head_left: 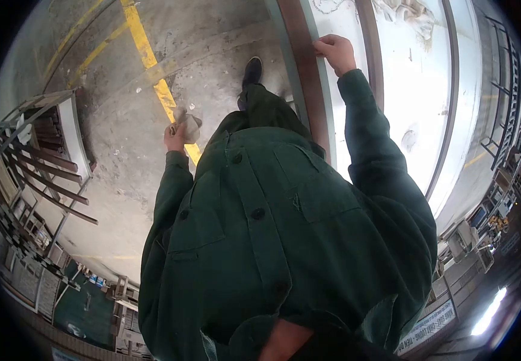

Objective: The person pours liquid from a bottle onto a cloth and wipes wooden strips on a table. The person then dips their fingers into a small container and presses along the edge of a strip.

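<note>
My left hand (175, 138) is low at my side over the floor, its fingers closed on a small grey-brown piece (192, 127) that looks like a folded sheet; its exact kind is unclear. My right hand (337, 53) reaches forward to a brown strip (301, 42) with grey-green edges, which runs along the near side of a large white surface (405, 114). The fingers are curled in a pinch at the strip's edge, and whatever they hold, if anything, is too small to make out.
A yellow line (143, 45) crosses the concrete floor (110, 102). To the left stands a metal rack (62, 159) with long brown bars sticking out. Dark strips (372, 54) cross the white surface, and crumpled white material (408, 15) lies on its far part.
</note>
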Action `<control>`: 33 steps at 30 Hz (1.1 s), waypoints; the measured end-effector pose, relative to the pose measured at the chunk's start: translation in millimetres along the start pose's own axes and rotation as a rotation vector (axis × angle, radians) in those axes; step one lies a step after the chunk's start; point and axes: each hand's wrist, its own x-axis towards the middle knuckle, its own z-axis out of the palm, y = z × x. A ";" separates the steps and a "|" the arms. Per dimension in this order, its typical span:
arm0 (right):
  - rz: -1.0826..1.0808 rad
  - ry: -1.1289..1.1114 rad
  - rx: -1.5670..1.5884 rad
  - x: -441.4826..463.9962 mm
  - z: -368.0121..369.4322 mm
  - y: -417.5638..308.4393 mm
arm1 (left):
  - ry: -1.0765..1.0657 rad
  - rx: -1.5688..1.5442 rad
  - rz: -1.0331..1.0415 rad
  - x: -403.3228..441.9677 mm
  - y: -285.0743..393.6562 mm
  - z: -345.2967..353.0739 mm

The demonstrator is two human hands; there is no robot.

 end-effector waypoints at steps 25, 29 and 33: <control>0.042 0.075 -0.027 -82.0 -9.7 53.0 | -0.111 0.047 0.099 -5.0 17.5 5.8; 0.050 0.114 -0.035 -106.7 -10.2 67.1 | -0.212 0.247 0.441 3.8 81.3 57.3; 0.063 0.134 0.067 -139.2 -14.8 77.1 | -0.352 0.295 0.977 -19.0 188.2 160.5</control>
